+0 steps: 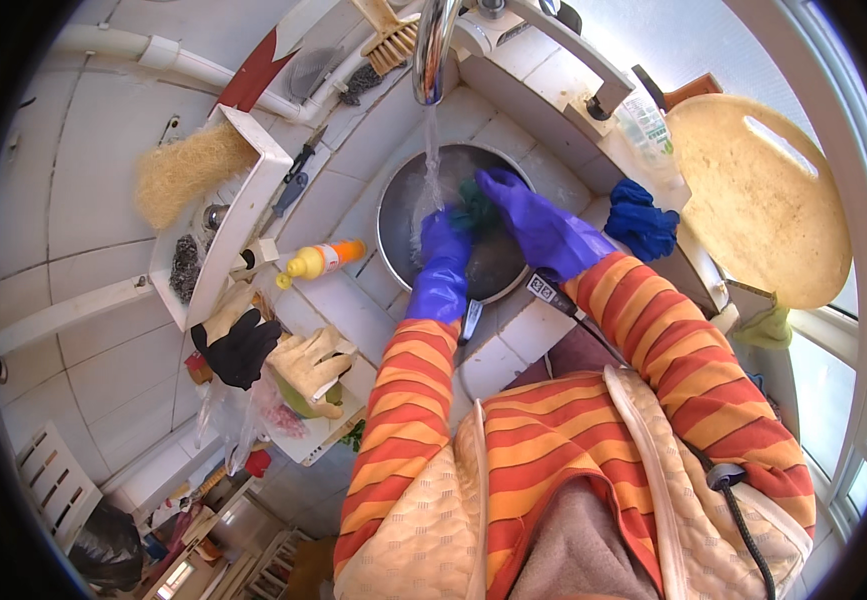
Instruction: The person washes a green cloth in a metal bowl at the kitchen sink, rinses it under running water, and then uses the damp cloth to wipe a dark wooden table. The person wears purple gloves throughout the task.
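Note:
A round metal pot [390, 259] stands in the white-tiled sink, and a stream of water [432, 150] falls into it from the chrome faucet [433, 56]. Both of my hands wear purple rubber gloves. My left hand [444, 244] is inside the pot at the stream, its fingers closed against a wet dark-green cloth [474, 206]. From the other side, my right hand [534, 217] reaches over the pot's rim and grips the same cloth. Its fingertips are partly hidden. The pot's handle [471, 319] points toward me, beside my left forearm.
A yellow-orange detergent bottle [328, 257] lies left of the pot. On the right are a blue cloth [639, 217] and an oval cutting board [756, 202]. Knives [298, 169] rest at the left edge, near a white shelf [253, 180] and work gloves [309, 364]. A brush [388, 34] is behind.

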`<state>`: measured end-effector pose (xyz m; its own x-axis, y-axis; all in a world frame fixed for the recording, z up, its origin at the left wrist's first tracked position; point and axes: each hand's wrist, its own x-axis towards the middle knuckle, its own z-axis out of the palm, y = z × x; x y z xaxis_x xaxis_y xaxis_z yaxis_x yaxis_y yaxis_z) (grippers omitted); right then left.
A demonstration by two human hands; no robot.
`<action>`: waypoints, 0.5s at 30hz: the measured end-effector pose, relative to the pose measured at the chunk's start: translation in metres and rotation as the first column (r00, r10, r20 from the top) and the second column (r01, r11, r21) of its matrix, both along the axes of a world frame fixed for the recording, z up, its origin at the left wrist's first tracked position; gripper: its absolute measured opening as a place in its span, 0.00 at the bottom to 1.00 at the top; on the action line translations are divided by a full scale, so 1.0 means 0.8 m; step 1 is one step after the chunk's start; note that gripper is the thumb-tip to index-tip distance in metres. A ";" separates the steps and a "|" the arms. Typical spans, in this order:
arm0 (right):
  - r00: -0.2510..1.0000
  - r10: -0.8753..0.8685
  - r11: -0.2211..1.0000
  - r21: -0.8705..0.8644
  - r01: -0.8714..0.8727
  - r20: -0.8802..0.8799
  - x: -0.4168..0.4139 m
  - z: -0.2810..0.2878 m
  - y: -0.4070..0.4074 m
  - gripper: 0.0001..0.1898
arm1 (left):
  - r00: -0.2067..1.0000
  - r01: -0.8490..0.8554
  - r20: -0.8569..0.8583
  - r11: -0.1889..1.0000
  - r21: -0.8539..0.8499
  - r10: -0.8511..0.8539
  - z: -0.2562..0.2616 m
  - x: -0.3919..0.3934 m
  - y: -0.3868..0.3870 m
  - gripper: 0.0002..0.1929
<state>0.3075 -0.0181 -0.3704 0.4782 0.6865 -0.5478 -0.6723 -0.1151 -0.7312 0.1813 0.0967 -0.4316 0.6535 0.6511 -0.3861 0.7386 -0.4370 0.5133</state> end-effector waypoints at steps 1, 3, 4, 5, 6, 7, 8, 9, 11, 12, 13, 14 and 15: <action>1.000 -0.002 1.000 0.001 0.002 0.000 0.000 -0.007 -0.001 0.39 | 0.972 -0.154 0.135 0.953 -0.260 0.193 0.014 0.003 -0.001 0.22; 0.990 0.070 0.993 0.099 -0.058 -0.121 0.002 -0.024 -0.005 0.35 | 0.772 -0.417 0.051 0.566 -0.711 0.633 0.045 0.002 -0.022 0.22; 0.965 0.143 0.973 0.208 -0.097 -0.222 0.006 -0.032 -0.006 0.34 | 0.763 -0.337 0.259 0.707 -0.622 0.592 0.061 0.005 -0.037 0.21; 0.956 0.167 0.949 0.303 -0.090 -0.241 0.009 -0.042 -0.006 0.30 | 0.741 -0.226 0.484 0.851 -0.473 0.466 0.073 0.009 -0.055 0.21; 0.968 0.186 0.945 0.301 -0.128 -0.171 0.010 -0.052 -0.004 0.26 | 0.657 -0.160 0.461 0.708 -0.688 0.597 0.081 0.013 -0.070 0.22; 0.963 0.251 0.886 0.424 -0.187 -0.101 0.010 -0.061 0.000 0.23 | 0.696 -0.224 0.521 0.839 -0.496 0.494 0.086 0.017 -0.078 0.20; 0.978 0.183 0.908 0.400 -0.128 -0.104 0.007 -0.070 0.007 0.20 | 0.718 -0.221 0.612 0.942 -0.253 0.333 0.086 0.020 -0.082 0.18; 0.988 0.150 0.953 0.260 -0.155 0.039 0.003 -0.076 0.017 0.19 | 0.749 -0.178 0.650 0.984 0.009 0.129 0.082 0.018 -0.077 0.17; 0.843 0.173 0.978 0.015 -0.210 0.509 -0.007 -0.080 0.038 0.19 | 0.704 -0.276 0.710 0.920 0.280 -0.005 0.063 0.017 -0.054 0.16; 0.863 0.229 0.970 -0.182 -0.163 0.451 -0.012 -0.076 0.045 0.18 | 0.785 -0.251 0.619 0.923 0.292 0.018 0.050 0.005 -0.025 0.17; 0.855 0.370 0.876 -0.442 -0.192 0.363 -0.015 -0.070 0.050 0.17 | 0.870 -0.196 0.491 0.944 0.266 0.042 0.037 -0.007 -0.002 0.18; 0.888 0.332 0.854 -0.501 -0.140 0.319 -0.016 -0.060 0.050 0.17 | 0.919 -0.101 0.393 0.955 0.280 -0.018 0.024 -0.017 0.020 0.19; 0.893 0.340 0.829 -0.542 -0.137 0.293 -0.016 -0.048 0.048 0.16 | 0.980 -0.004 0.194 0.967 0.253 -0.047 0.012 -0.022 0.033 0.21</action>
